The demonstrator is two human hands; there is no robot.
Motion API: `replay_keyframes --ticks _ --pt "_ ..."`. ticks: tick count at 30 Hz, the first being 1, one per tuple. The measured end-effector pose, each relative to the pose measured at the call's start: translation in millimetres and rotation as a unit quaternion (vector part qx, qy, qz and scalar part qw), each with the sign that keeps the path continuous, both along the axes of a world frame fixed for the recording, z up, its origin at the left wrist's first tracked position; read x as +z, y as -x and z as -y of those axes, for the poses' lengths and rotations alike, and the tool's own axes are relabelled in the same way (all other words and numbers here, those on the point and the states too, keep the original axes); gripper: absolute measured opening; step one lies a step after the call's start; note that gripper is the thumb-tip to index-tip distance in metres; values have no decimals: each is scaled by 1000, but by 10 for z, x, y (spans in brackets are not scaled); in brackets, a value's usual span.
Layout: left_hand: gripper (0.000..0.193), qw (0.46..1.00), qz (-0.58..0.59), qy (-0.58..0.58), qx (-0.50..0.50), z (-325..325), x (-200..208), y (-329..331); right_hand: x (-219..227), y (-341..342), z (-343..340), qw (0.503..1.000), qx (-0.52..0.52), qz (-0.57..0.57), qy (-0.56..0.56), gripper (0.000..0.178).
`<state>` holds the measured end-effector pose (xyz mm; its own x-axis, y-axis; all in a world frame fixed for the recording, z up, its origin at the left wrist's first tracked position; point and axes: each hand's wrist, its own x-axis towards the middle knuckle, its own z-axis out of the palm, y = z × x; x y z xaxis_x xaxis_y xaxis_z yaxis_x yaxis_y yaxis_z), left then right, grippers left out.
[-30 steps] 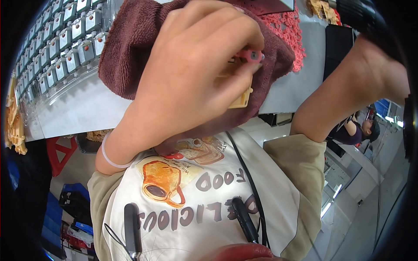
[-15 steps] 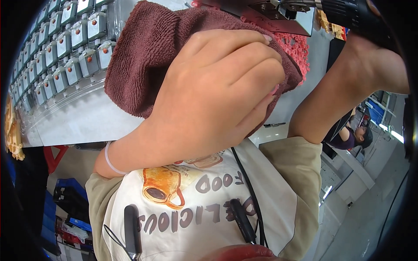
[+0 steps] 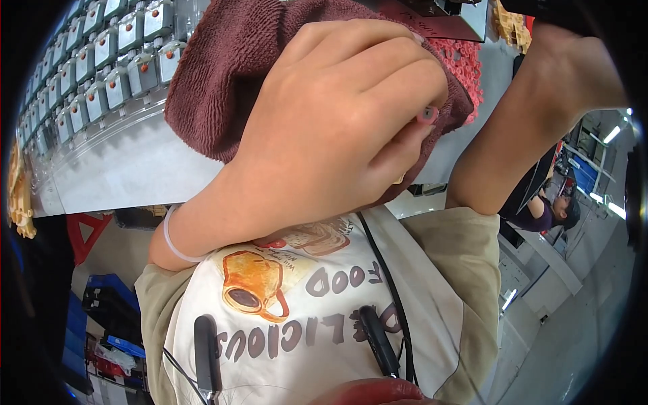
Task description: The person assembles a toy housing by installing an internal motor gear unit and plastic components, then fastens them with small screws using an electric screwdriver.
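Note:
Bent over a brown towel [image 3: 216, 88], my left hand [image 3: 344, 115] is closed, pinching a small pink ring-shaped piece [image 3: 426, 115] between thumb and forefinger. A bit of something yellowish [image 3: 399, 179] shows below the thumb, too little to name. The towel lies bunched under and around this hand, on the light work table [image 3: 128, 182]. My right hand [image 3: 587, 64] is raised at the upper right, on a black cylindrical tool [image 3: 550, 8] that mostly runs into the dark top edge. Its fingers are largely hidden there.
Rows of grey blocks with orange dots [image 3: 115, 88] fill a clear tray at the left. Many pink rings [image 3: 460, 67] lie on the table beyond the towel, near a dark reddish plate [image 3: 432, 23]. Yellow parts [image 3: 511, 27] stand farther right. Another person [image 3: 557, 209] is in the background.
My left hand and the towel sit slightly higher in view, and the pink piece shows more plainly between the fingers. The right hand and black tool have shifted up, and the tool's metal end is out of sight.

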<state>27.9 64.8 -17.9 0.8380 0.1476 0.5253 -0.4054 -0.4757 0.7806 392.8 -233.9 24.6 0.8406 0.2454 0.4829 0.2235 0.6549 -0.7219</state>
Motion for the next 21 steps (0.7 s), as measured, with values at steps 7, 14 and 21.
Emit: replay_keyframes --ticks 7,14,21 --pt "18 995 17 -81 -46 -156 152 40 198 -155 209 999 -30 35 8 15" --pt "18 984 31 -174 -33 -168 243 95 211 557 -298 999 -13 38 -4 16" --pt "18 986 28 -157 -46 -166 226 88 246 78 108 999 -26 43 0 16"
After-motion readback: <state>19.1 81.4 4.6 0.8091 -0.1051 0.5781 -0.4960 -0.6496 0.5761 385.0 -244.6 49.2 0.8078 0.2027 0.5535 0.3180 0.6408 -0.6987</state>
